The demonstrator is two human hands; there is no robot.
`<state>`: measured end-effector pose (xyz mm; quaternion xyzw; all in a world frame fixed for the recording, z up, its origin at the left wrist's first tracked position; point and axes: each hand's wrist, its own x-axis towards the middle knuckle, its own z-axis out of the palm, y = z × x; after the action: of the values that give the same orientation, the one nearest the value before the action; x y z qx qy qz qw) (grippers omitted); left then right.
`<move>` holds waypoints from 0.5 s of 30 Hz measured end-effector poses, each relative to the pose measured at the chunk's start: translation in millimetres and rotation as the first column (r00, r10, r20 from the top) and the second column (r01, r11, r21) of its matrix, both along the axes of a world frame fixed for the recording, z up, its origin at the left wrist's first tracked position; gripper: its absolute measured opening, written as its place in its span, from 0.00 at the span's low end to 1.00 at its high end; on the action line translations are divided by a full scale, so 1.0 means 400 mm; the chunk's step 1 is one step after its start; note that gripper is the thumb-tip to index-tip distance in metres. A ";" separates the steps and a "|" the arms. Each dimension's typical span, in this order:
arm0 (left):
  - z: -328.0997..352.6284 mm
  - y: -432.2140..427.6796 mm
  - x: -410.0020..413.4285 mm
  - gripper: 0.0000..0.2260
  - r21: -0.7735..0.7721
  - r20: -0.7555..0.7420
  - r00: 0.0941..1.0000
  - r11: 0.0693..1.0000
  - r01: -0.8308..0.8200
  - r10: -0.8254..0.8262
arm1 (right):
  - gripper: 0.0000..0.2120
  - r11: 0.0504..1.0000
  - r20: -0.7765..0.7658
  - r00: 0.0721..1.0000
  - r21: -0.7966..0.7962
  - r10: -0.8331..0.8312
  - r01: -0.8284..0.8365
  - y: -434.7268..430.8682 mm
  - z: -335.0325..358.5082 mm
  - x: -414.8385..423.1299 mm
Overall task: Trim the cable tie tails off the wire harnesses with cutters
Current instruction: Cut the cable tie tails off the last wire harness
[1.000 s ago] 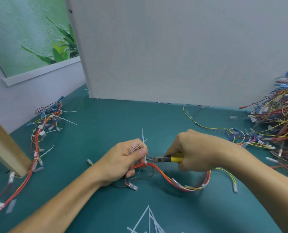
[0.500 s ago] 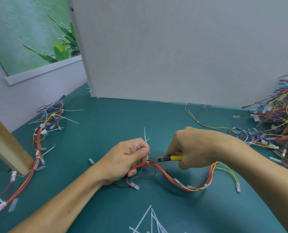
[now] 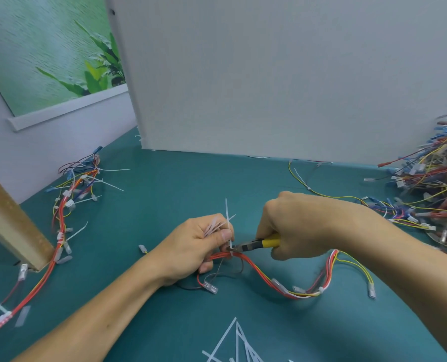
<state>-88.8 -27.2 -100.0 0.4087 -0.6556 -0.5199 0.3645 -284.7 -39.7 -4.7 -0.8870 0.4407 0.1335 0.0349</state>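
Near the middle of the teal bench mat [image 3: 191, 176], the left hand [image 3: 193, 249] grips the red-wired wire harness [image 3: 269, 279] with curled fingers, thumb pressed against an upright white cable tie tail [image 3: 227, 210] that stands toward twelve o'clock from the bundle. Several loose trimmed tails [image 3: 213, 227] are tucked in the same grip, fanning out above the thumb. The right hand [image 3: 298, 226], at three o'clock of the left, is closed round the yellow handles of the cutters [image 3: 255, 245] – the dark nose points toward nine o'clock and meets the base of the upright tail just above the red wires. Whether the blades have closed on the tail cannot be told. The harness trails away toward four o'clock, curving over the mat to a clear-sleeved terminal [image 3: 371, 293]. More cut tails [image 3: 234, 340] lie at six o'clock by the lower edge. At nine o'clock another harness [image 3: 63, 223] with untrimmed ties runs beside a wooden post [image 3: 13, 226]; at three o'clock sits a tangled pile of harnesses [image 3: 436, 184]. A pale partition panel [image 3: 269, 74] stands behind, at twelve o'clock.
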 end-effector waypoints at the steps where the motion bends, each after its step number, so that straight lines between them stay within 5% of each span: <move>1: 0.000 0.000 0.000 0.11 0.000 0.002 1.000 1.000 0.001 -0.001 | 0.07 1.000 -0.001 1.000 0.003 0.004 -0.004 0.000 -0.001 0.000; 8: 0.002 0.001 -0.001 0.09 -0.009 0.020 1.000 1.000 0.005 -0.004 | 0.05 0.999 0.026 0.999 0.025 0.022 -0.023 -0.004 -0.016 -0.010; 15: 0.008 0.003 -0.001 0.10 0.019 0.051 0.998 0.999 -0.028 0.027 | 0.13 1.000 0.058 0.998 -0.013 0.024 -0.023 -0.008 -0.037 -0.021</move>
<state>-89.2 -26.0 -96.7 0.4345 -0.6538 -0.5107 0.3508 -293.0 -42.9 -19.6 -0.8958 0.4297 0.1056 0.0408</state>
